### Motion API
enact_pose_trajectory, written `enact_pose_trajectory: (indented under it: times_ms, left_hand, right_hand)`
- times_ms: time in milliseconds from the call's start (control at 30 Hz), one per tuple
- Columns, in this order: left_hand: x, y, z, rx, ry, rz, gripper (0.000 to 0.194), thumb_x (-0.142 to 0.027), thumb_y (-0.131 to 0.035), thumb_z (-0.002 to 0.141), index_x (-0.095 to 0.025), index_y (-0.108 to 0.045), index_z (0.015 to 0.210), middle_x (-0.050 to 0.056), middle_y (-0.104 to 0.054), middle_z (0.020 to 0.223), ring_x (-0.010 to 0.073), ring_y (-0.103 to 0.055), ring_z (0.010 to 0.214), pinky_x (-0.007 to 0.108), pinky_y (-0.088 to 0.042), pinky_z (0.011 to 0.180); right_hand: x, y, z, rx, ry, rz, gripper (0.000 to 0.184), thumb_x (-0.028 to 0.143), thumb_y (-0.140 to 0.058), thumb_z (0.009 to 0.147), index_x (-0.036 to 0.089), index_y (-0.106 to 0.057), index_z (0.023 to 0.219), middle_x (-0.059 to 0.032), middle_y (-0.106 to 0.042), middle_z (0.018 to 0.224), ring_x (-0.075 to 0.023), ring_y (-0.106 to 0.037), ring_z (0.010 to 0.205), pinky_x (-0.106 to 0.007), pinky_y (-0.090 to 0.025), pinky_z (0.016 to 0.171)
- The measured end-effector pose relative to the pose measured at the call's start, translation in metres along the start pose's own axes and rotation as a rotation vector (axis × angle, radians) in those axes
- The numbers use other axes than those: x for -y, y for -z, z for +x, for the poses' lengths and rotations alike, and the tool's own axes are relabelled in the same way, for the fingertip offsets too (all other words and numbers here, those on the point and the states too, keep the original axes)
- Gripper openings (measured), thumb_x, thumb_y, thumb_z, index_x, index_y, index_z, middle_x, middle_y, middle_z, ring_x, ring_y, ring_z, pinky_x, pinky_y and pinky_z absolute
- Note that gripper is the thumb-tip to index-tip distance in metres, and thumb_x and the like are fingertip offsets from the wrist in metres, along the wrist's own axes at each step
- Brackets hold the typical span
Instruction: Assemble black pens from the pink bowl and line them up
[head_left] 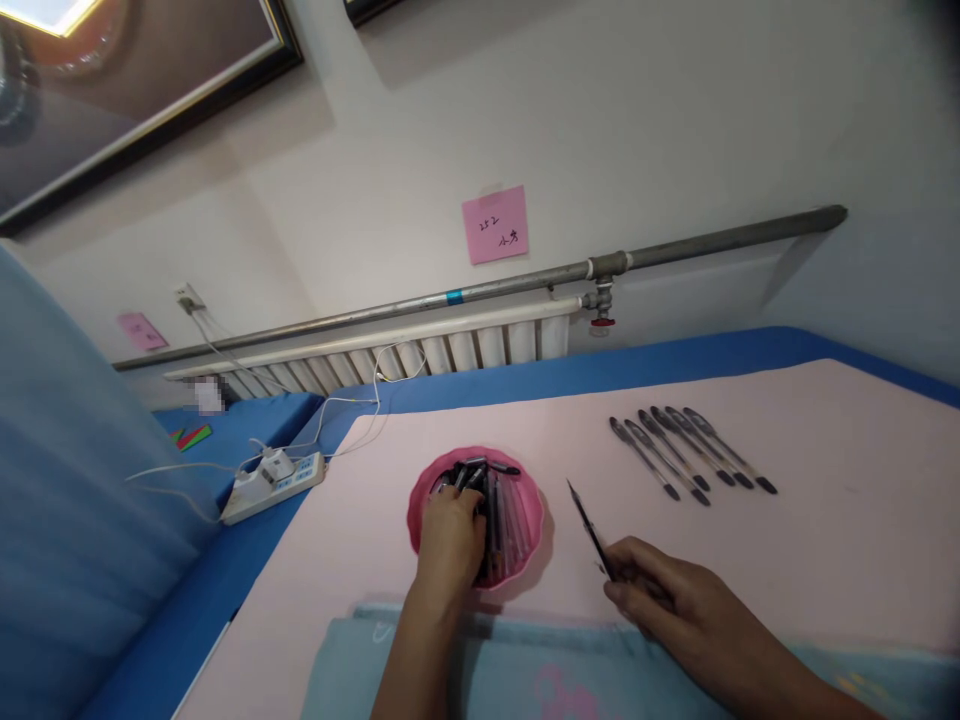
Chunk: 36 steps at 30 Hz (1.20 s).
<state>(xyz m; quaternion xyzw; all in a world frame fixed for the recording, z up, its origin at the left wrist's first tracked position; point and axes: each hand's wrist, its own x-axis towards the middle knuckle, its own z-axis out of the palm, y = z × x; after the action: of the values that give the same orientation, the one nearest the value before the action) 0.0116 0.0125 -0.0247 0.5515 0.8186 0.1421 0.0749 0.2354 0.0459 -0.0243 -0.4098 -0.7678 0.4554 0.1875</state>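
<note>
My left hand (451, 525) reaches into a round pink bowl (537, 520) with a scalloped rim. Its fingers curl down among dark pen parts (491, 520), and whatever they grip is hidden. Clear tubes (511, 515) lie along the bowl's right side. To the right of the bowl, my right hand (660, 600) is closed in a pinch on a slim dark pen refill (589, 525), its pointed tip up and to the left. Beyond that hand, several assembled pens (686, 450) with black caps lie slanted side by side on the pink sheet.
A pink sheet (840, 500) covers the blue table (600, 362). A light blue cloth (517, 670) lies along the near edge. At left are a power strip (289, 490) with white cords and a blue curtain (75, 500). Behind stand a radiator (480, 348) and a pipe (525, 283).
</note>
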Motion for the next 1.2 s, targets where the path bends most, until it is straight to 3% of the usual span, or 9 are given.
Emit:
enact_pose_trajectory:
  times_ms: [233,700,1200]
  left_hand:
    - [-0.007,-0.003,0.002,0.02,0.016,0.05,0.027,-0.019,-0.045,0.078,-0.015,-0.067,0.094,0.012,-0.065,0.099,0.0227,-0.057,0.096,0.032,-0.04,0.086]
    - [-0.017,0.002,-0.002,0.036,0.059,0.163,0.026,-0.016,-0.043,0.076,-0.015,-0.066,0.09,0.013,-0.064,0.1,0.0223,-0.059,0.088,0.032,-0.042,0.078]
    - [-0.023,0.001,-0.003,0.116,0.058,0.269,0.036,-0.013,-0.039,0.075,-0.014,-0.07,0.092,0.017,-0.061,0.106,0.0304,-0.058,0.09,0.043,-0.042,0.08]
  right_hand:
    - [0.002,0.0,-0.002,-0.003,0.01,0.022,0.015,0.034,-0.045,0.076,0.024,-0.041,0.065,0.0062,-0.037,0.053,-0.0133,-0.039,0.051,-0.023,-0.032,0.049]
    - [0.001,0.001,-0.002,0.005,0.016,-0.007,0.014,0.033,-0.044,0.077,0.023,-0.046,0.067,0.0045,-0.043,0.057,-0.0145,-0.044,0.055,-0.023,-0.035,0.051]
    - [-0.002,0.001,-0.002,0.018,0.035,0.032,0.014,0.029,-0.043,0.08,0.022,-0.043,0.068,0.0054,-0.038,0.059,-0.0129,-0.039,0.056,-0.022,-0.032,0.052]
